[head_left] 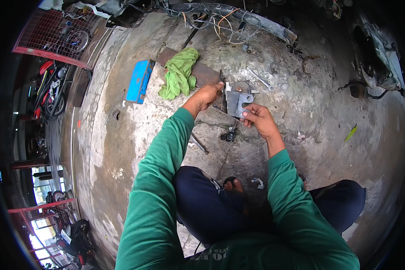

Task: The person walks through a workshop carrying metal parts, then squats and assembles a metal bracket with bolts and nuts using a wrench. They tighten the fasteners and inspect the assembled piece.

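My right hand (260, 120) pinches a flat grey metal bracket (235, 103) by its lower right side, thumb on top. The bracket has a rounded notch and a small hole, and is raised over the floor in front of me. Just to its left, my left hand (208, 95) is closed round a dark, slim bar-like piece (222, 77); its exact kind is unclear. Behind the bracket lies a round grey metal disc (241, 87), partly covered by it. A combination wrench (260, 78) rests on the concrete beyond my right hand.
A green cloth (180, 74) lies across a brown metal plate (207, 74), beside a blue metal toolbox (139, 83). Nearer are a ratchet-like tool (199, 144) and a small black part (229, 134). Loose wires (220, 22) hang at the far side; vehicle parts (373, 58) stand right.
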Motion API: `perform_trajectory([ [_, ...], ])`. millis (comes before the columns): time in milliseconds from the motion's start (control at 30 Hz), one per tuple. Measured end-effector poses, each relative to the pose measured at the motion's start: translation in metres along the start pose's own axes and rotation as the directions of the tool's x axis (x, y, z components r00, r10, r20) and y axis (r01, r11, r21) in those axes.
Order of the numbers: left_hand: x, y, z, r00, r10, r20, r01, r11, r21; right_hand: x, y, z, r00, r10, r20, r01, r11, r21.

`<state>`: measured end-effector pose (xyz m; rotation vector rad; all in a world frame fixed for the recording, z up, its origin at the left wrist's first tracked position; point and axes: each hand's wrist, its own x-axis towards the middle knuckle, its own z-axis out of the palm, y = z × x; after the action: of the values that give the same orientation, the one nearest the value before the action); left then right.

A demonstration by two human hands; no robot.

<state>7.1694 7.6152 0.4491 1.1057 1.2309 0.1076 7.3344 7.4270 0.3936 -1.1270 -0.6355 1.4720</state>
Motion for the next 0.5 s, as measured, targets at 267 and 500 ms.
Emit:
perform_trajectory([
  [267, -0.017, -0.012, 0.006, 0.985, 0.169, -0.034, -0.162, 0.974, 0.158, -0.008, 0.003, 0.021, 0.995, 0.019, -0.103, -0.006, 0.992, 0.125],
  [500, -0.019, -0.01, -0.025, 0.982, 0.145, 0.119, -0.17, 0.957, 0.234, -0.009, -0.003, 0.027, 0.996, 0.057, -0.069, -0.046, 0.986, 0.16],
])
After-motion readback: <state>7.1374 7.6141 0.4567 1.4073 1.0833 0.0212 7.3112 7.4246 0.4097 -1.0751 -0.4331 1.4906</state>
